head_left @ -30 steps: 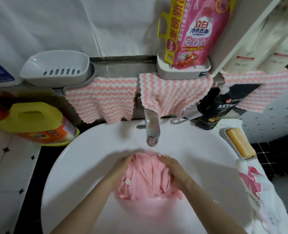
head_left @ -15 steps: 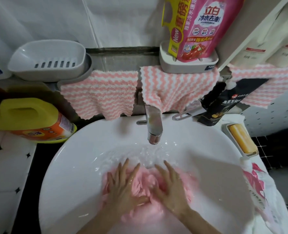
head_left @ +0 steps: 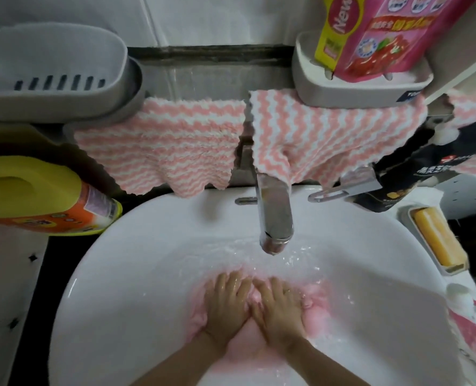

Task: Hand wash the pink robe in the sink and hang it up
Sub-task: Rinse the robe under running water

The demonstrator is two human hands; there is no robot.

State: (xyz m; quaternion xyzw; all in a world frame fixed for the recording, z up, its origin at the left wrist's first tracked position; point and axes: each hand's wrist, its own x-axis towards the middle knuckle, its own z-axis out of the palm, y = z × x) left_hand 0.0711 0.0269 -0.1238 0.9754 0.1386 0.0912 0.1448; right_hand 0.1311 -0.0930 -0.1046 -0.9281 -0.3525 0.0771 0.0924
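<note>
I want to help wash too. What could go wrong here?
Left hand and right hand press the robe under water in the sink; a hard push might slosh water over the rim. The striped cloth hangs right behind the tap, so splashes could wet it.

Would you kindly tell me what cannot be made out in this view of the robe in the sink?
Head view only:
- pink robe: mostly hidden under the left hand, the right hand and rippling water.
- detergent pouch: top cut off by the upper edge.
- yellow bottle: cut by the left edge, label blurred.
</note>
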